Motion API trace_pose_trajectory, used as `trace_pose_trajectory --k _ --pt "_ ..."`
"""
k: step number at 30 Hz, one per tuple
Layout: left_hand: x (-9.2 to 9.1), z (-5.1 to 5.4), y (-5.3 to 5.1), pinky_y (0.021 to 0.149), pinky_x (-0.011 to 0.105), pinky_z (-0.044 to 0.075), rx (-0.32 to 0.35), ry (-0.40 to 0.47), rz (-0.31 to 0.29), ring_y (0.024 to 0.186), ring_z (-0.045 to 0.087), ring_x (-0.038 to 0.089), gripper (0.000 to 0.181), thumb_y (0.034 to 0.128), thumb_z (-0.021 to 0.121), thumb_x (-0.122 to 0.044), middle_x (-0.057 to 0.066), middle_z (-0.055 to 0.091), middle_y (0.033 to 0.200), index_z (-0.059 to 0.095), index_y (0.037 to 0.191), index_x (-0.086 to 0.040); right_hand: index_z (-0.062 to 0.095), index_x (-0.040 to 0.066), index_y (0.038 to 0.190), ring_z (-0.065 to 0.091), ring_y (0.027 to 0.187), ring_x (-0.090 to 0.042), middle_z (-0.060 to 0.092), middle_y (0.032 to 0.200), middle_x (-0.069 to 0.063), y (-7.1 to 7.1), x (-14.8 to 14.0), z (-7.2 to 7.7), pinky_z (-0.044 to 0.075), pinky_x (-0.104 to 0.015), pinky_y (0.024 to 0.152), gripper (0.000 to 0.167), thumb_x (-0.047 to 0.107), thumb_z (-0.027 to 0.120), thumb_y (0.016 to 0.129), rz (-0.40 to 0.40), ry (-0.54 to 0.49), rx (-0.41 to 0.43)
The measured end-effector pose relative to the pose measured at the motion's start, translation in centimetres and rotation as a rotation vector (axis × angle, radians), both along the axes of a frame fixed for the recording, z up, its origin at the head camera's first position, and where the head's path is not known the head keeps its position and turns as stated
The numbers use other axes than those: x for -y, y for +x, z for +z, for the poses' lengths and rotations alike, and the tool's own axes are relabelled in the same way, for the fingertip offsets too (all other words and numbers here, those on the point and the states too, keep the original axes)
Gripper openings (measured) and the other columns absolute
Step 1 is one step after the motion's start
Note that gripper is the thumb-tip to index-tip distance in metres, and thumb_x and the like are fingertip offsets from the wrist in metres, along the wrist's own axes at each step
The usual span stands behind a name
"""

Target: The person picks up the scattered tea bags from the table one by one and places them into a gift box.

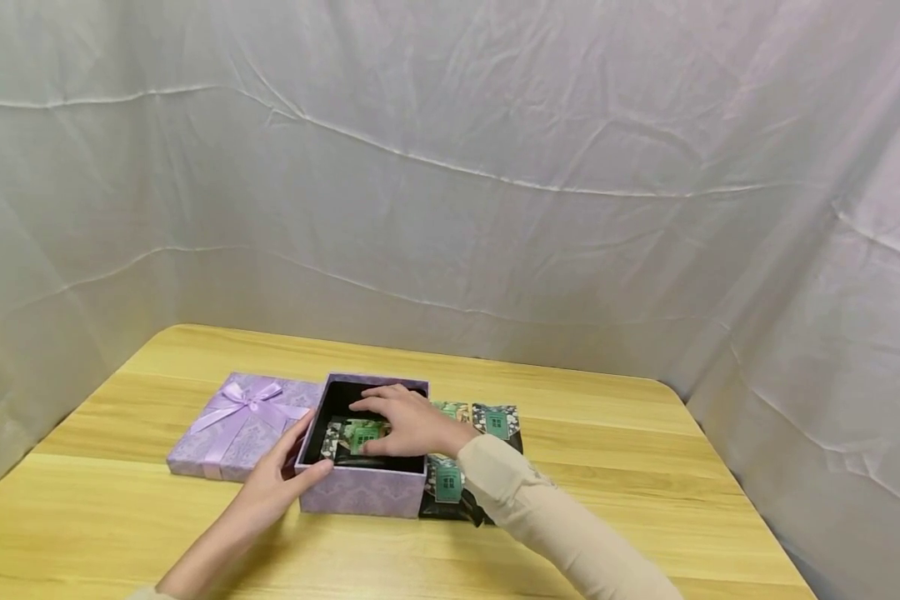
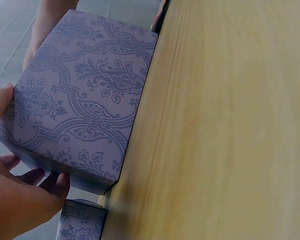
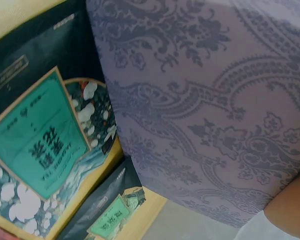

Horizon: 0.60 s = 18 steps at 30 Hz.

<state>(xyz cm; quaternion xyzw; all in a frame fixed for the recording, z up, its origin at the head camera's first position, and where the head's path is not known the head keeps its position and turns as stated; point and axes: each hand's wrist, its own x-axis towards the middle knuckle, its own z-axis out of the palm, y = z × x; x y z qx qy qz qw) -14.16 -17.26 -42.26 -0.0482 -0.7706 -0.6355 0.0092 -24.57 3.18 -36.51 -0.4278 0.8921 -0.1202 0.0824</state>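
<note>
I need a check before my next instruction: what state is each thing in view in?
Box: upright, open.
Lid: off, lying bow side up on the table.
Bow: tied.
Packet in the box: lying label up.
Packets on the right: lying label up; seals can't be judged.
Left hand: holding the box's near left corner.
Right hand: inside the box, fingers spread; contact unclear.

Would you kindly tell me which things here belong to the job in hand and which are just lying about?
Apparently the job's:
purple box, held by left hand
tea packet inside, under right hand
packets beside the box, probably
bow-topped lid, probably

Just surroundings:
wooden table
grey cloth
</note>
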Motion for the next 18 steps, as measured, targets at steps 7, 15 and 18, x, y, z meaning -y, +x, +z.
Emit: trace_pose_trajectory --k 7,15,18 --pt "-0.1 -0.4 -0.2 0.085 0.022 0.046 -0.027 0.022 -0.001 0.122 0.047 0.039 0.074 0.0942 0.063 -0.013 0.03 0.035 0.145 0.02 0.154 -0.006 0.049 0.018 0.143 0.032 0.137 -0.024 0.039 0.15 -0.004 -0.1 -0.5 -0.1 0.027 -0.048 0.11 0.056 0.039 0.064 0.093 -0.014 -0.116 0.051" --pt "-0.1 -0.4 0.0 0.087 0.022 0.046 -0.027 0.022 0.003 0.122 0.047 0.04 0.075 0.0938 0.063 -0.013 0.03 0.036 0.145 0.02 0.154 -0.006 0.05 0.016 0.141 0.04 0.133 -0.018 0.047 0.144 0.0 -0.2 -2.4 0.8 0.033 -0.035 0.108 0.052 0.029 0.065 0.093 -0.033 -0.371 0.247" --pt "0.0 -0.3 0.0 0.087 0.021 0.046 -0.017 0.021 0.006 0.122 0.047 0.04 0.076 0.0937 0.064 -0.014 0.03 0.035 0.145 0.019 0.154 -0.007 0.051 0.012 0.14 0.043 0.131 -0.019 0.049 0.142 0.0 -0.2 -3.5 1.2 0.033 -0.034 0.108 0.05 0.027 0.065 0.094 -0.057 -0.432 0.274"
